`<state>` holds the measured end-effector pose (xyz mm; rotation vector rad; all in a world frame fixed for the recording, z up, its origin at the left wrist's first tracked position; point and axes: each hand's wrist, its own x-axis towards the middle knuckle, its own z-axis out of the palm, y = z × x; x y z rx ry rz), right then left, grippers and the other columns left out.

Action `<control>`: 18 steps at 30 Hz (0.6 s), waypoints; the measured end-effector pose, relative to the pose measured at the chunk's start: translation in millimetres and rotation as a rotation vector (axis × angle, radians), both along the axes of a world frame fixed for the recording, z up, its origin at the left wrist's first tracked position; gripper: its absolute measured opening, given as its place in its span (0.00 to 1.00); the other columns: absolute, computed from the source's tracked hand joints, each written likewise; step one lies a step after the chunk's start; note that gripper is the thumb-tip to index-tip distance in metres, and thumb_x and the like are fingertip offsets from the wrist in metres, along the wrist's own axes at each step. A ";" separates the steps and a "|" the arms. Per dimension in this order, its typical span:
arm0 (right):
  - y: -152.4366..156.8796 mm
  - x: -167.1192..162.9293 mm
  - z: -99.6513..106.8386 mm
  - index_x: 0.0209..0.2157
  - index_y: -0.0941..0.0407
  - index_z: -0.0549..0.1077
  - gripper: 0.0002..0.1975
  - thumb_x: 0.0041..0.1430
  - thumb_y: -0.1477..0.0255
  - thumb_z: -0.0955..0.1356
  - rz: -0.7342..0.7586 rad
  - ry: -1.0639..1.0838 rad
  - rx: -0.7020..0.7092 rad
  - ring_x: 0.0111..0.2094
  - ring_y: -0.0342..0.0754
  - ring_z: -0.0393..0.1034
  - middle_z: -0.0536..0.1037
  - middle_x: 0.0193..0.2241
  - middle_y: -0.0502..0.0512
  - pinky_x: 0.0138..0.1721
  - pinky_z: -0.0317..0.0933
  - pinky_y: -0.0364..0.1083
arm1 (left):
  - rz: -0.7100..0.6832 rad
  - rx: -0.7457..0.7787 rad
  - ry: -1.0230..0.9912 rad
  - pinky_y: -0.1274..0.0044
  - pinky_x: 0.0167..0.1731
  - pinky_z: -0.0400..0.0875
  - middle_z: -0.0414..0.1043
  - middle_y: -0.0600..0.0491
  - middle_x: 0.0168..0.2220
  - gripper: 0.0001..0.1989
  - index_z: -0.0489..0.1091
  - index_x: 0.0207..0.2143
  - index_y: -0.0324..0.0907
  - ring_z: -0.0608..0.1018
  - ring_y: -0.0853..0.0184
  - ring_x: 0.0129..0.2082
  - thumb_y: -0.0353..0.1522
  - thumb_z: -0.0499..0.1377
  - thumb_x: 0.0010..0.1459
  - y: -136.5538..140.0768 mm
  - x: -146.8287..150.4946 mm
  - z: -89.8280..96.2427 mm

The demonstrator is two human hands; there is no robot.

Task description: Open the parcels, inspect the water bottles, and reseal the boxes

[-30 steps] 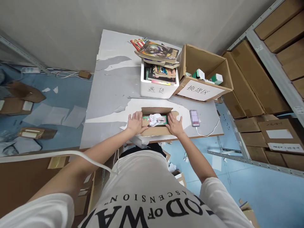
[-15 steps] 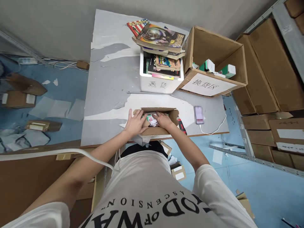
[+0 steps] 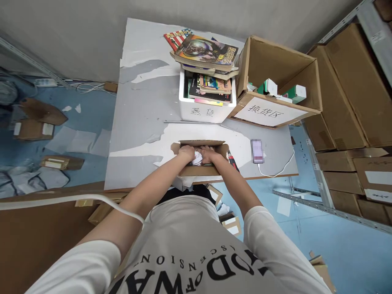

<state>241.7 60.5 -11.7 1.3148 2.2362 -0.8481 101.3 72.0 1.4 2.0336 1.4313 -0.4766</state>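
A small open cardboard box (image 3: 200, 170) sits at the near edge of the table, its flaps folded outward. Down inside its left part is my left hand (image 3: 186, 153), fingers curled and their tips hidden. My right hand (image 3: 208, 154) reaches into the right part, its fingers stretched leftward over the contents. Between the two hands lies crumpled white paper (image 3: 197, 158). What is under the hands is mostly hidden. Just right of the box rests a red and black utility knife (image 3: 233, 161).
Behind the box stand a white bin (image 3: 200, 112) piled with books (image 3: 208, 51) and a large cardboard box (image 3: 278, 112) holding green-and-white cartons. A phone (image 3: 257, 151) on a white cable lies to the right. Boxes (image 3: 343, 181) fill the right-hand shelf.
My left hand has moved right and down into the box, and its spread fingers have curled. My right hand has sunk slightly deeper. The view has shifted a little.
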 end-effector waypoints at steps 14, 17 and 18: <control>-6.6 13.4 -2.4 0.52 0.53 0.65 0.32 0.44 0.64 0.75 -0.090 0.045 -0.076 0.48 0.54 0.70 0.70 0.52 0.59 0.46 0.65 0.49 | 0.005 0.031 0.051 0.71 0.46 0.69 0.76 0.37 0.43 0.16 0.75 0.39 0.35 0.76 0.53 0.47 0.37 0.62 0.51 -5.5 0.6 -7.0; -5.9 20.9 4.7 0.47 0.53 0.67 0.18 0.53 0.68 0.69 -0.097 0.126 -0.004 0.43 0.52 0.72 0.76 0.45 0.56 0.42 0.65 0.47 | 0.016 0.026 -0.031 0.74 0.44 0.70 0.76 0.39 0.42 0.13 0.75 0.39 0.35 0.77 0.56 0.44 0.32 0.61 0.51 -4.0 -4.6 -5.2; -6.2 22.6 7.4 0.45 0.53 0.68 0.15 0.55 0.70 0.67 -0.098 0.146 0.033 0.42 0.51 0.72 0.76 0.44 0.56 0.41 0.64 0.46 | 0.015 0.024 -0.064 0.74 0.43 0.70 0.76 0.40 0.43 0.14 0.75 0.41 0.36 0.77 0.57 0.44 0.31 0.60 0.51 -3.3 -7.1 -3.9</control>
